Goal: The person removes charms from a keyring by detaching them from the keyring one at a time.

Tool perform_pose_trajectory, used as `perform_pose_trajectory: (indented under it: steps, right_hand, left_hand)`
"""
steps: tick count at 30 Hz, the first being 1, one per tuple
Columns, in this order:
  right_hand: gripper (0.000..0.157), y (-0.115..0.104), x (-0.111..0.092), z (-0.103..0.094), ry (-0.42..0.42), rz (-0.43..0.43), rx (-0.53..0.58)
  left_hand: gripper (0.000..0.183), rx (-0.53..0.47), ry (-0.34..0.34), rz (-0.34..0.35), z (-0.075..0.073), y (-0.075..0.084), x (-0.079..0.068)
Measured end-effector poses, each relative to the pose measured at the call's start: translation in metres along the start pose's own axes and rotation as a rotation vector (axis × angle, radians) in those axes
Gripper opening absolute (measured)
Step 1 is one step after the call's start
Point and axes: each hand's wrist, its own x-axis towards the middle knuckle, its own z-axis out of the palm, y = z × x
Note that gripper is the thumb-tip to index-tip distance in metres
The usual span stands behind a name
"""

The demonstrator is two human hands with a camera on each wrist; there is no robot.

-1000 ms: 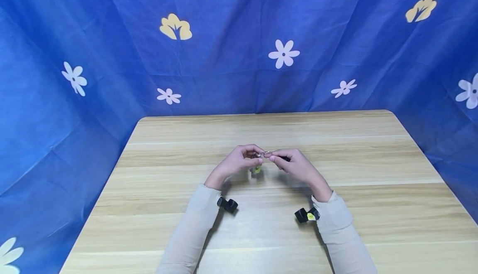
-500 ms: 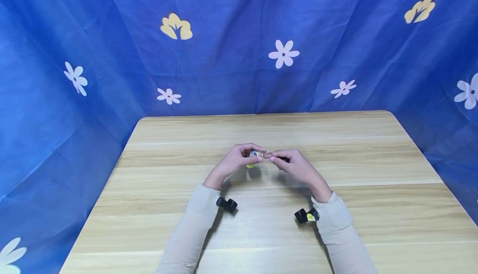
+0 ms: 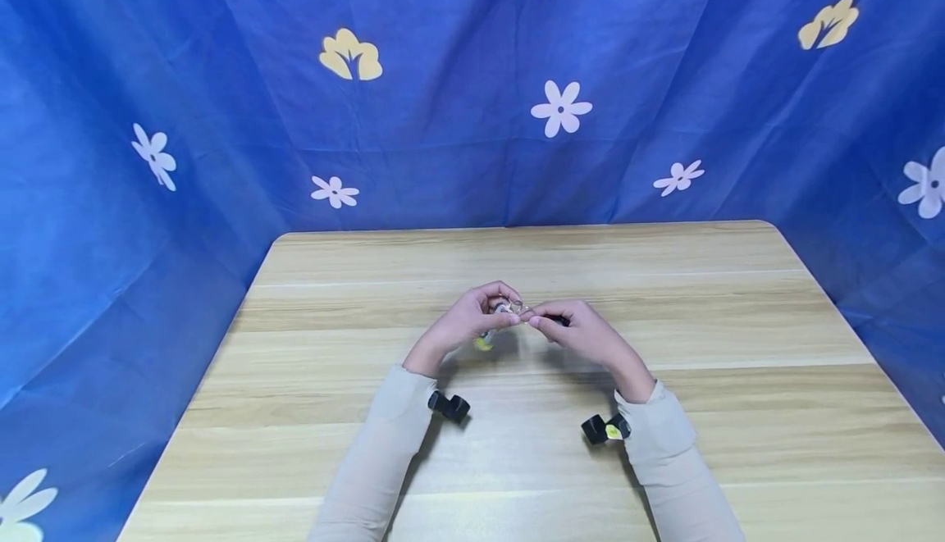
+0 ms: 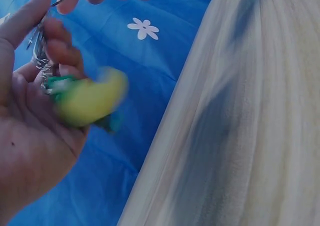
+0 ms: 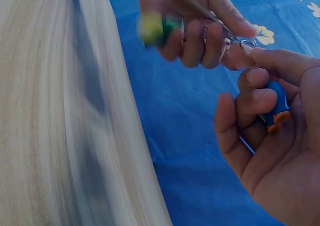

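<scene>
Above the wooden table, both hands meet at a metal key ring (image 5: 246, 45). My left hand (image 3: 467, 318) pinches the ring and chain side between thumb and fingertips. From it a silver chain (image 4: 45, 70) runs down to a yellow and green charm (image 4: 90, 103), blurred, hanging over the palm. My right hand (image 3: 583, 333) pinches the other side of the ring with thumb and forefinger. Its remaining fingers curl round a small blue charm (image 5: 278, 100) with orange feet. Fingertips partly hide where the ring and chain join.
The wooden table (image 3: 517, 460) extends beneath both hands, whose shadows fall on it. A blue curtain (image 3: 443, 140) with white and yellow flowers hangs behind and at the sides. Black wrist cameras (image 3: 452, 407) sit on the sleeves.
The yellow and green charm swings and turns below the left hand, ending farther left. The fingertips and ring shift slightly, while both forearms stay nearly in place.
</scene>
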Motion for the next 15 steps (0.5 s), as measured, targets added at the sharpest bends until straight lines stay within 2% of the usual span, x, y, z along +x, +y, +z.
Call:
perform_pose_trajectory:
  steps: [4,7,15]
  right_hand:
    - [0.024,-0.0006,-0.0005,0.0001,-0.004,-0.010,-0.018]
    - [0.024,-0.0005,-0.0006,-0.0004,-0.012,-0.007,-0.029]
    - [0.024,-0.0011,-0.0003,-0.0037,-0.012,0.033,-0.027]
  left_hand:
    - [0.028,-0.004,-0.055,-0.027,-0.0009,-0.0018,0.0005]
    - [0.029,-0.016,-0.071,-0.044,-0.0017,-0.0022,0.0009]
    - [0.038,-0.010,-0.028,-0.070,-0.0034,0.0022,-0.0012]
